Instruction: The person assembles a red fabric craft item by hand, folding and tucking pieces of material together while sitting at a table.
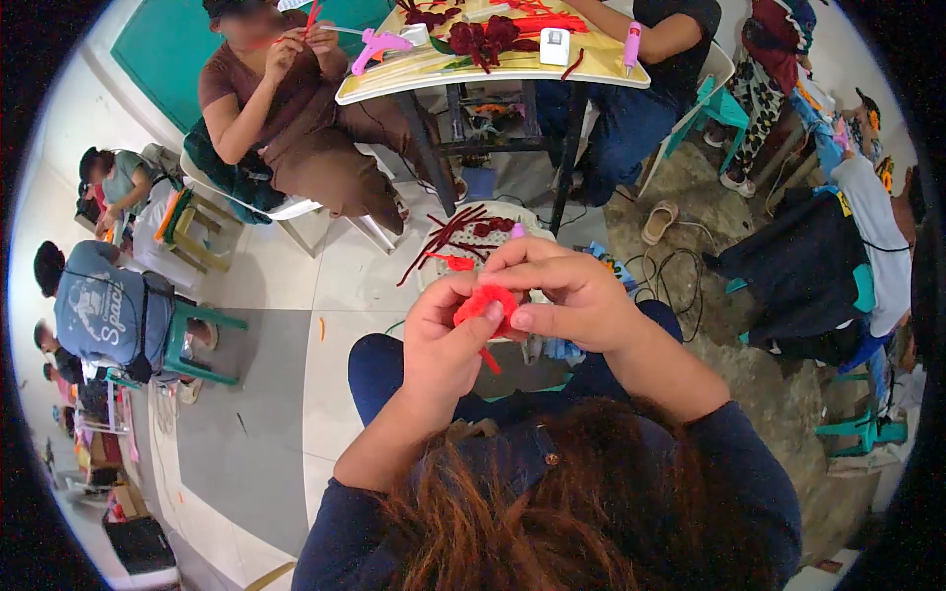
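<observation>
Above my lap, both hands grip one bright red fuzzy pipe-cleaner piece (486, 303), bent into a rounded, curled shape. A short red end pokes out below it. My left hand (440, 330) is closed on its left side, the thumb pressed across the front. From the right, my right hand (576, 295) pinches the edge between thumb and fingers. Just beyond the hands, a white round stool top (431, 229) bears several dark red pipe cleaners (456, 232) and a small bright red curled piece (453, 263). My fingers hide part of the held piece and the stool.
Ahead stands a table (394, 87) with a pink glue gun (379, 47), dark red fuzzy flowers (485, 39) and a white box-shaped device (555, 49). Two people sit at it. Cables (670, 281) and a shoe (659, 223) lie on the floor; a clothes-draped chair (818, 266) is at right.
</observation>
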The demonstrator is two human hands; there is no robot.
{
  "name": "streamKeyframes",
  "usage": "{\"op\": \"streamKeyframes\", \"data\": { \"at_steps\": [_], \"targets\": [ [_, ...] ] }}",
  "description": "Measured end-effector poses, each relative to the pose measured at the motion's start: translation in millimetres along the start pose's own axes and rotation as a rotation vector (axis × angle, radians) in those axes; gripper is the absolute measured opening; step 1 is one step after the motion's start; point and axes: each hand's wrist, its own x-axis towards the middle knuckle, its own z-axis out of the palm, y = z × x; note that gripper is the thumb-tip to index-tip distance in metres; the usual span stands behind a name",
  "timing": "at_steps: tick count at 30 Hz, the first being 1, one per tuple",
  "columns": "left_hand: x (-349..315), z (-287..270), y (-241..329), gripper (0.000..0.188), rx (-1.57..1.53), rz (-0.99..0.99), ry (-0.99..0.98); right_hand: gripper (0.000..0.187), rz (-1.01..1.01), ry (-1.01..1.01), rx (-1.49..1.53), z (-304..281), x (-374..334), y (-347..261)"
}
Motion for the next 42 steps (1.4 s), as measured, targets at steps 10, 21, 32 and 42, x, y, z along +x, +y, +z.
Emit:
{"op": "streamKeyframes", "data": {
  "at_steps": [10, 21, 32, 42],
  "targets": [
    [6.9, 1.5, -1.8, 0.019, 0.004, -0.223, 0.050, 0.028, 0.045, 0.048, 0.110, -5.5, -1.7, 7.7],
    [14.9, -12.3, -10.9, 0.015, -0.329, -0.369, -0.076, 0.027, 0.065, 0.047, -0.083, -11.3, 0.3, 5.9],
    [3.5, -16.0, 7.4, 0.023, 0.099, -0.284, -0.103, 0.028, 0.069, -0.085, 0.140, -14.5, 4.7, 20.0],
    [-5.9, -11.9, 5.5, 0.013, 0.278, -0.151, -0.183, 0.026, -0.063, -0.150, 0.257, -6.5, 9.3, 13.7]
  ]
}}
